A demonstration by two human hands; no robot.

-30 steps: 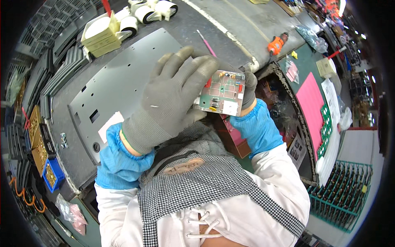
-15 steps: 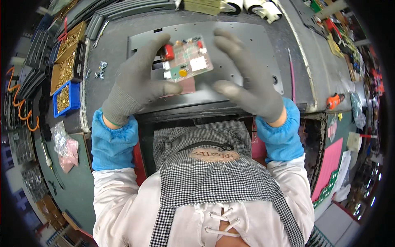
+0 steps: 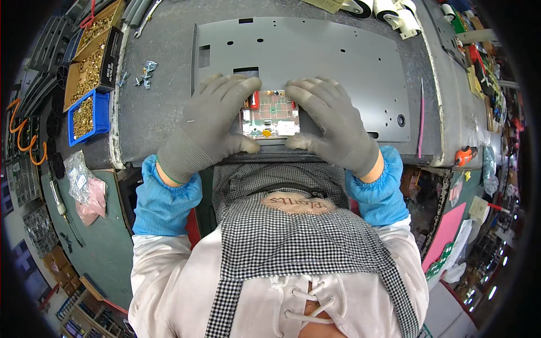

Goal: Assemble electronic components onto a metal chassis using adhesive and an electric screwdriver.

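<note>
A square circuit board [image 3: 273, 115] lies nearly level over the near edge of a large dark grey metal panel [image 3: 315, 50]. It carries a red component, a yellow component and a white block. My gloved left hand [image 3: 217, 115] grips its left side, fingers at the far corner and thumb at the near one. Along the right side, my gloved right hand [image 3: 338, 121] has its fingers and thumb at the two corners in the same way. Whether the board's underside touches the panel is hidden.
Small brass parts fill a blue bin [image 3: 106, 112] and cardboard trays [image 3: 116, 56] at left. Loose metal fittings [image 3: 147, 73] and a wrench [image 3: 147, 19] lie nearby. White casters [image 3: 394, 17] stand far right. A pink stick [image 3: 421, 121] lies right of the panel.
The board has come down toward me and levelled out from a tilt. My right hand, apart from it before, has closed in on its right side. The view has shifted slightly.
</note>
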